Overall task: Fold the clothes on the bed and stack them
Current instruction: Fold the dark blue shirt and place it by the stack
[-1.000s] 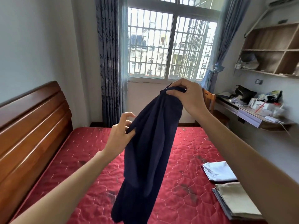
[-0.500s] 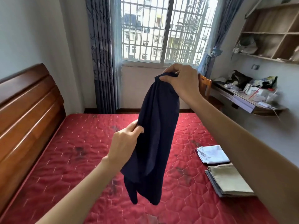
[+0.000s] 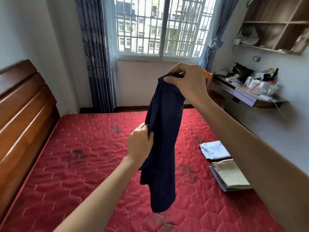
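Note:
A dark navy garment (image 3: pixel 163 141) hangs in the air over the red quilted mattress (image 3: pixel 80 164). My right hand (image 3: pixel 187 81) pinches its top edge, held high in front of the window. My left hand (image 3: pixel 140 144) grips the cloth's left side, about halfway down. The lower end dangles free above the bed. On the mattress's right side lie a folded white garment (image 3: pixel 214 150) and, nearer to me, a folded beige garment (image 3: pixel 232 173) on top of a grey one.
A wooden headboard (image 3: pixel 23 114) runs along the left. Behind the bed are a barred window (image 3: pixel 163 25) and curtains. A cluttered desk (image 3: pixel 250 92) with a wooden chair and wall shelves (image 3: pixel 274 25) stand on the right.
My left hand has slid down the garment and closed on its side. The view has tilted down, and the cloth now hangs clear of the mattress.

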Demonstrator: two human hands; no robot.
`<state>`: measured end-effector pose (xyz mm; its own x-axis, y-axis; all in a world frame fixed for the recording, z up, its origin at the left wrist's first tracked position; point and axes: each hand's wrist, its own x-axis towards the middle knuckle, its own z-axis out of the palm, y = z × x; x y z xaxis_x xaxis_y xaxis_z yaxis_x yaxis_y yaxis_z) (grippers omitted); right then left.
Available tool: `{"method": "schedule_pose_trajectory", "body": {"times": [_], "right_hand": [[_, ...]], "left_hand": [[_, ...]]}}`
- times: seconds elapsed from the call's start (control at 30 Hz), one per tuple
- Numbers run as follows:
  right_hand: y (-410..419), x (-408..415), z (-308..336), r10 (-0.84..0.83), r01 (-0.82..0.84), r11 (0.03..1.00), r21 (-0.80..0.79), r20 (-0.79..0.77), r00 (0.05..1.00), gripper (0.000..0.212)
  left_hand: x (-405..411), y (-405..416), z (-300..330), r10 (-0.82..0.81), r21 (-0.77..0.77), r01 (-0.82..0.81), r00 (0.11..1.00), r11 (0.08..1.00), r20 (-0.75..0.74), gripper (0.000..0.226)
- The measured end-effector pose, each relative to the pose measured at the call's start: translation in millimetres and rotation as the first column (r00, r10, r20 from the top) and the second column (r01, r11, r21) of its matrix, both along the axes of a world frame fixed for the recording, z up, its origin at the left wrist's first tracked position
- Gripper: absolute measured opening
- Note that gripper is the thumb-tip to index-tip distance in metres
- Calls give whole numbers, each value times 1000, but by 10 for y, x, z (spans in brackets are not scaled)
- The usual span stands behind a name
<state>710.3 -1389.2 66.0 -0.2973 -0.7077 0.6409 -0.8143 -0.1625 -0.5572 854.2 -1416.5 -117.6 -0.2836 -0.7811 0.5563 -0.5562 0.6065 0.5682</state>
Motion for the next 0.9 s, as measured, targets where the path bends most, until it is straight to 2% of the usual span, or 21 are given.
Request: {"method": "schedule_pose_trajectory", "body": {"times": [0.17,0.3,0.4,0.5,0.63,0.8,0.9], "right_hand": [[12,-156,-136,38,-40,998,47,40,998,13],[27,-216,-418,128,-140,985,102,116,985,14],[51,-196,-535,150,-168,979,115,150,977,14],[123,-219,-476,176,-185,982,24,201,964,14],[312,-229,-517,207,-195,978,-79,179,962,14],[574,-205,-926,206,-231,967,109,205,957,12],[801,-251,-995,245,-273,956,109,213,946,11]], "left_hand": [[450,-392,-48,-135,9,136,990,991,-43,12],[910,-743,-32,-198,168,204,979,964,-54,8],[1144,-849,60,-224,179,222,975,958,-12,10],[1329,-778,221,-200,154,207,978,966,-57,23],[1485,-467,224,-165,162,187,976,969,-141,29],[1565,54,-77,-66,286,105,987,953,-145,31],[1624,373,-178,3,377,79,977,923,-211,33]]}}
